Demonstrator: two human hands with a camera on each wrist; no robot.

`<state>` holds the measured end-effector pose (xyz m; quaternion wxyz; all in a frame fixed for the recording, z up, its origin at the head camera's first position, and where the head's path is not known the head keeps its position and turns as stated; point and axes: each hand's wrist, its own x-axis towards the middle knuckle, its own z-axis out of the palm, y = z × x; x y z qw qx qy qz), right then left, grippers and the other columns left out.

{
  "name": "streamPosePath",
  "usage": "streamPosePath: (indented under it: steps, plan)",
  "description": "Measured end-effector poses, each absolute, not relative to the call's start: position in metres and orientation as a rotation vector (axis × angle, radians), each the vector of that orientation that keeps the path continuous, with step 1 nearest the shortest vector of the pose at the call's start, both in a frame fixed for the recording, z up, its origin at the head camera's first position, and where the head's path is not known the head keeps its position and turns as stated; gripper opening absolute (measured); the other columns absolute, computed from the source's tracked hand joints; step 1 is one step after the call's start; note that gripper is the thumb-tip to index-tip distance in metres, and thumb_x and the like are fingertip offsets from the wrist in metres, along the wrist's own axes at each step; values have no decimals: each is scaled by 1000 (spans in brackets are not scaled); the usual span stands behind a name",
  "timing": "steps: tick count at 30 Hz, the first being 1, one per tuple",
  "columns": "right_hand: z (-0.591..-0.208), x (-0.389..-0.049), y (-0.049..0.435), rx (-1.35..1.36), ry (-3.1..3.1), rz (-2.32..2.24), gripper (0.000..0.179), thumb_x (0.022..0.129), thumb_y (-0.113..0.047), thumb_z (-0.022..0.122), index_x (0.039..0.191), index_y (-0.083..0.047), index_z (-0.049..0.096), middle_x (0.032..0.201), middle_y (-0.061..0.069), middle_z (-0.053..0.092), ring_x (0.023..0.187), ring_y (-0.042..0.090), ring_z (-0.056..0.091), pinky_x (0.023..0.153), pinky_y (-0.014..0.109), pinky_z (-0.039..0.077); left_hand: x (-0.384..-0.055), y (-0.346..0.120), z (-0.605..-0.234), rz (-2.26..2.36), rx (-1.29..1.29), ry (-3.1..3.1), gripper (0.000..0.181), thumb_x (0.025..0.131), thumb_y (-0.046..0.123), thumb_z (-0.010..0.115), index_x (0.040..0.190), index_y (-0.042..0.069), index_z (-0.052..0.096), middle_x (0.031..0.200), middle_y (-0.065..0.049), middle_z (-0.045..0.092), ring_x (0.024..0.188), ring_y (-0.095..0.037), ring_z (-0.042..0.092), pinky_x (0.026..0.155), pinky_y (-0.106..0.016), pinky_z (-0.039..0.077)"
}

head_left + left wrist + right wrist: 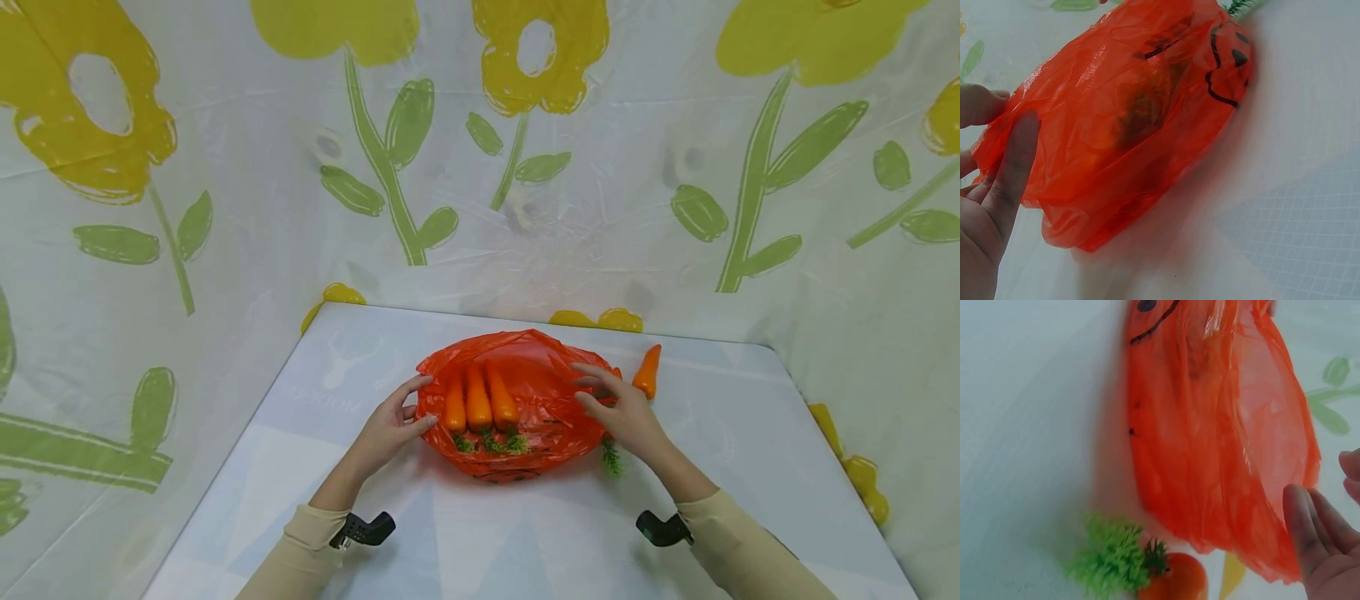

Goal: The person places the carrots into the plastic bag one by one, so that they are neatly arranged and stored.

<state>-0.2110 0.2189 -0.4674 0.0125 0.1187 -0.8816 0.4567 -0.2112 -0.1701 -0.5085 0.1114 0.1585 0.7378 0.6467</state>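
A red plastic bag [555, 367] lies on the table with its mouth spread toward the head camera. Inside, three orange carrots [477, 400] with green tops lie side by side in its left half. My left hand [386, 425] touches the bag's left edge, its thumb flat against the red film in the left wrist view. At the right edge is my right hand [622, 412], fingers spread, the thumb's tip right at the film. Another carrot [647, 372] lies outside the bag, to its right; my right hand partly hides it, and its green top [1113, 556] pokes out below.
The pale table [300, 483] has a straight back edge and rounded corners. White cloth [615, 208] printed with yellow flowers hangs behind it and along both sides. Black wrist mounts [367, 529] sit at both cuffs, over the near part of the table.
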Motion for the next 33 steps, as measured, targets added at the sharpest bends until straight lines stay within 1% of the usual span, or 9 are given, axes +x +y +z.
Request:
streamPosePath:
  steps: [3, 7, 12, 18, 23, 26, 27, 31, 33]
  plan:
    - [-468, -209, 224, 372, -2734, 1427, 47, 99, -15, 68, 145, -15, 56, 125, 18, 68, 97, 28, 68, 77, 24, 58, -211, -170, -509, 1902, 463, 2163, 68, 97, 14, 71, 155, 11, 36, 149, -25, 47, 112, -34, 65, 87, -29, 59]
    - [-469, -208, 231, 367, -2717, 1438, 45, 100, -16, 67, 144, -16, 57, 123, 17, 69, 96, 28, 67, 76, 23, 58, -211, -170, -508, 1900, 456, 2162, 68, 97, 14, 71, 155, 12, 36, 149, -24, 46, 113, -35, 65, 87, -29, 58]
    - [-468, -207, 237, 342, -2716, 1391, 42, 102, -21, 65, 143, -15, 58, 118, 13, 71, 94, 26, 66, 76, 23, 57, -211, -169, -508, 1893, 454, 2173, 68, 97, 15, 71, 155, 12, 37, 150, -24, 46, 113, -35, 64, 88, -29, 58]
    - [-467, -206, 243, 339, -2694, 1334, 41, 102, -21, 64, 141, -11, 60, 112, 11, 72, 95, 24, 67, 78, 22, 56, -211, -169, -508, 1883, 429, 2184, 68, 97, 15, 72, 155, 13, 37, 147, -24, 49, 109, -31, 66, 87, -28, 58]
    - [-465, -203, 248, 283, -2695, 1315, 40, 103, -24, 63, 141, -11, 60, 110, 11, 72, 94, 23, 67, 78, 20, 55, -211, -170, -509, 1884, 425, 2180, 67, 97, 15, 72, 155, 13, 38, 151, -24, 45, 109, -31, 66, 87, -28, 58]
    - [-464, -202, 250, 255, -2683, 1335, 41, 103, -25, 63, 140, -10, 60, 109, 12, 70, 93, 26, 67, 75, 20, 56, -211, -169, -509, 1883, 425, 2180, 67, 96, 16, 72, 155, 13, 38, 151, -23, 44, 110, -32, 66, 87, -29, 58]
    - [-464, -202, 251, 254, -2674, 1342, 41, 103, -26, 63, 141, -10, 59, 109, 13, 69, 92, 28, 67, 75, 22, 57, -211, -169, -509, 1883, 424, 2180, 67, 96, 16, 72, 155, 13, 38, 150, -24, 45, 110, -32, 66, 87, -29, 58]
    - [-466, -202, 256, 252, -2633, 1386, 43, 103, -24, 63, 143, -10, 57, 108, 15, 68, 89, 34, 68, 72, 25, 60, -210, -169, -507, 1880, 415, 2184, 67, 96, 15, 72, 155, 13, 38, 153, -22, 42, 112, -32, 66, 87, -29, 58]
    - [-467, -203, 259, 249, -2614, 1396, 44, 103, -23, 63, 145, -11, 56, 107, 16, 68, 89, 34, 68, 72, 27, 60, -210, -168, -507, 1879, 413, 2186, 67, 96, 15, 72, 155, 12, 38, 154, -22, 41, 112, -33, 65, 87, -29, 58]
